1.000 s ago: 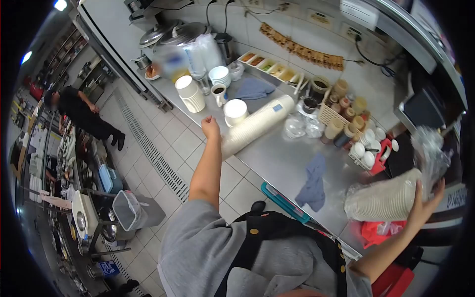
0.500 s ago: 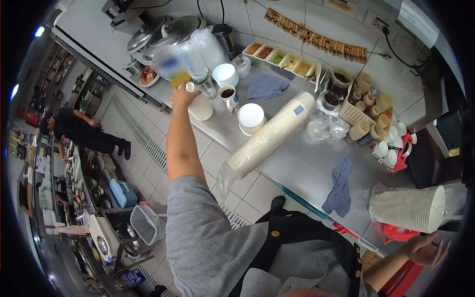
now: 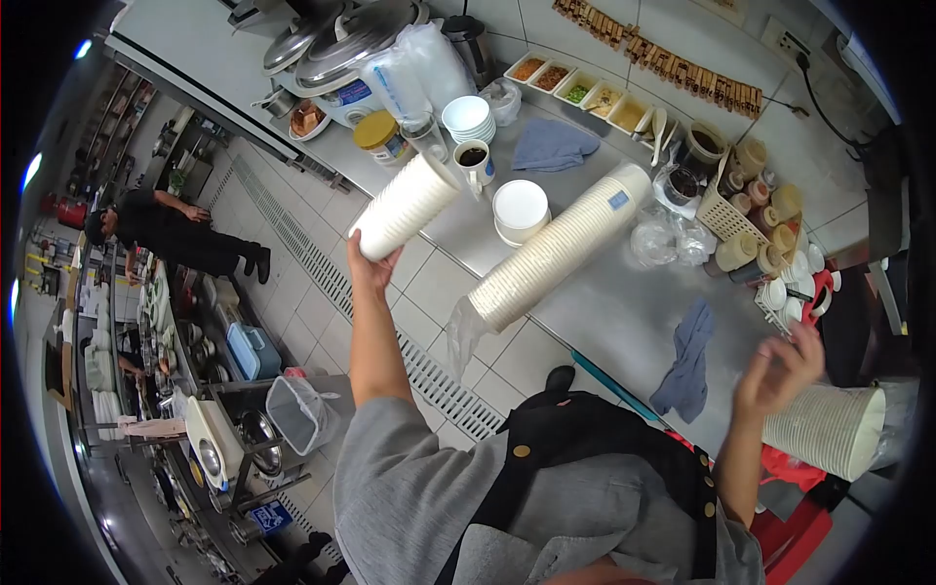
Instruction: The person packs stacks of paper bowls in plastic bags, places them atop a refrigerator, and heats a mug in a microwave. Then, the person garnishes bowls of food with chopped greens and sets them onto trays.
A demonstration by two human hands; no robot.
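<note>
My left hand [image 3: 373,263] grips the base of a tilted stack of white paper cups [image 3: 405,203], its wide end pointing up and right. The stack is held in the air off the counter's left edge. My right hand [image 3: 780,370] is raised and holds nothing, its fingers apart and slightly curled. Just below it lies a stack of large paper tubs [image 3: 829,429] in clear plastic. A long sleeve of nested paper cups [image 3: 561,249] in plastic lies across the counter. Beside it stand white round tubs [image 3: 521,209] and a mug of dark liquid [image 3: 474,163].
Along the wall of the steel counter [image 3: 595,341] are topping trays [image 3: 582,90] and a basket of sauce bottles [image 3: 751,200]. Blue cloths [image 3: 554,145], a yellow-lidded jar [image 3: 380,135] and rice cookers [image 3: 353,44] also stand or lie there. A person [image 3: 171,234] in black stands at far left.
The cup stack has been lifted from the counter's edge and tilted in my left hand. My right hand has risen and moved inward from the lower right.
</note>
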